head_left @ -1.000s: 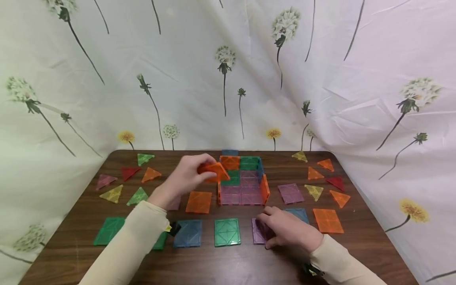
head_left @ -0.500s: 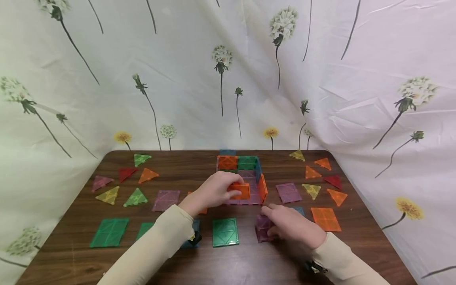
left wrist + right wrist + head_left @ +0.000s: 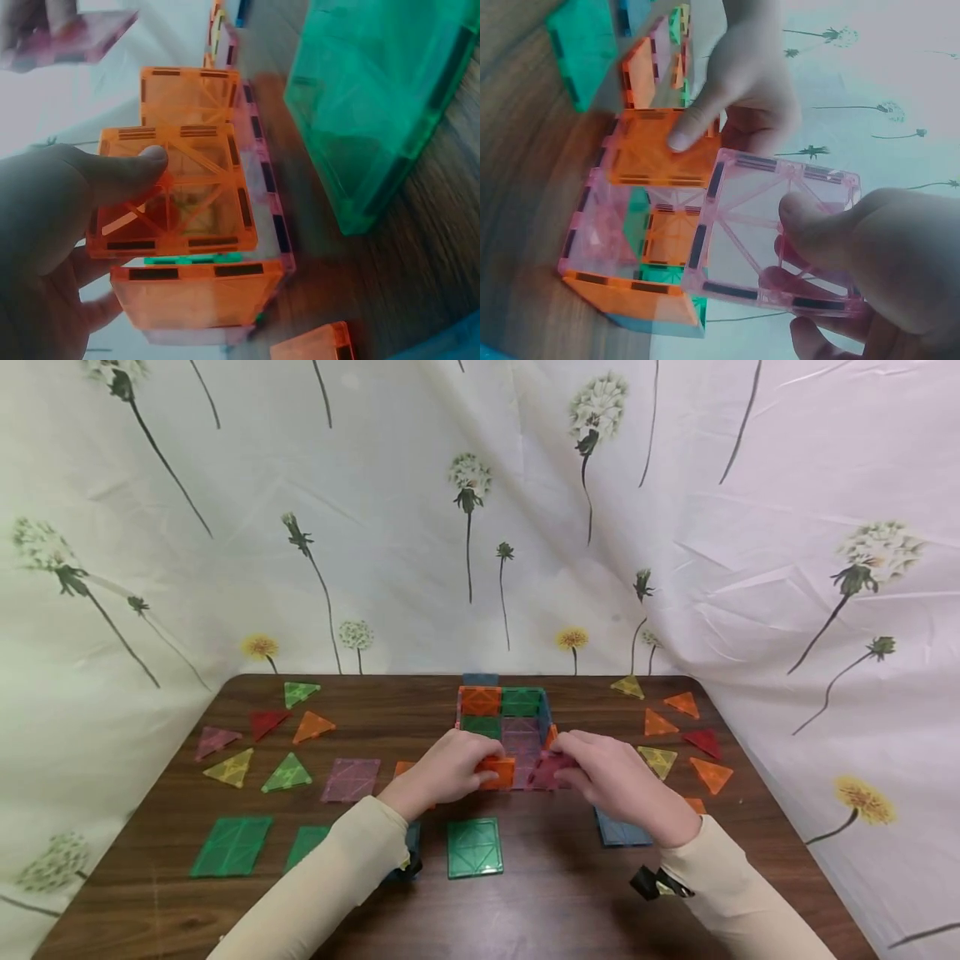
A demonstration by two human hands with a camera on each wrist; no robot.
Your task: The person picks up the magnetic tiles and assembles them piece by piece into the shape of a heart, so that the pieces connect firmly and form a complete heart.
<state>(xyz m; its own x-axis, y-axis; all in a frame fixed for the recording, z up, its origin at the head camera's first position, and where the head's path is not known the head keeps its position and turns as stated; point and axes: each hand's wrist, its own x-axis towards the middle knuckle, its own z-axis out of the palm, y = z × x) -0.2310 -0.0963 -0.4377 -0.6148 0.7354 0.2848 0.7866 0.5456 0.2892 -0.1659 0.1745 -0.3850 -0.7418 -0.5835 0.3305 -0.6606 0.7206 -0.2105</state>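
Head view: vs. 1 s ago, L hand had swung from the left side of the tile box round to its front edge, orange tile pinched b/w thumb & fingers, roughly upright. R hand had moved too: ½ s ago it was down at the table, right of the green square; then it was up at the box's front right corner, gripping a pink tile w/ thumb on one face, fingers on the other. Pink tile was tilted, apart from the orange one. Blue tile showed more fully than before; green square stayed put.

Hard to see: couldn't tell if the orange tile touched the box's base. L sleeve blocked most of a 2nd blue tile; R hand covered all but a sliver of an orange square. L wrist view cut R hand off at top left, blurry. R wrist view was washed out toward upper right.

Surface: dark brown wood grain, glare nr. the front. Loose triangles lay at both sides, assorted colors. Backdrop: wrinkled whitish cloth w/ printed dandelions.
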